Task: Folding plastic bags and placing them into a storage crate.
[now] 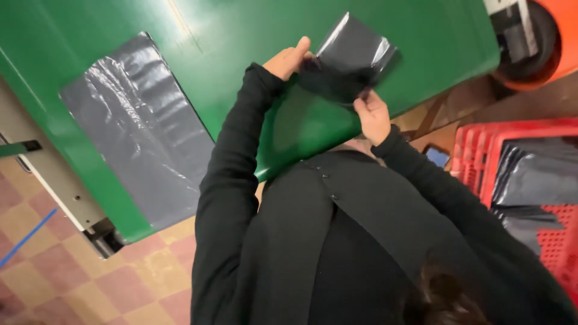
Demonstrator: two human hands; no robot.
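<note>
— That small dark grey plastic bag (352,57), where is it exactly?

— Held up just over the near edge of the green table (241,36), with something dark and soft bunched at its lower end. The left hand (290,59) is closed on the bag's left side, thumb up. The right hand (372,114) pinches the bottom edge from below.

— Looks slippery.

— I'd say so. The film is glossy, and the right hand has only a fingertip pinch; if that slips, the bundle could drop off the table edge to the tiled floor (54,277).

— Anything else around?

— A bigger grey bag (138,126) lies flat on the table, well apart to the left. A red crate (475,156) with more grey bags (536,174) sits low on the right, and something orange (554,36) beyond it.
</note>
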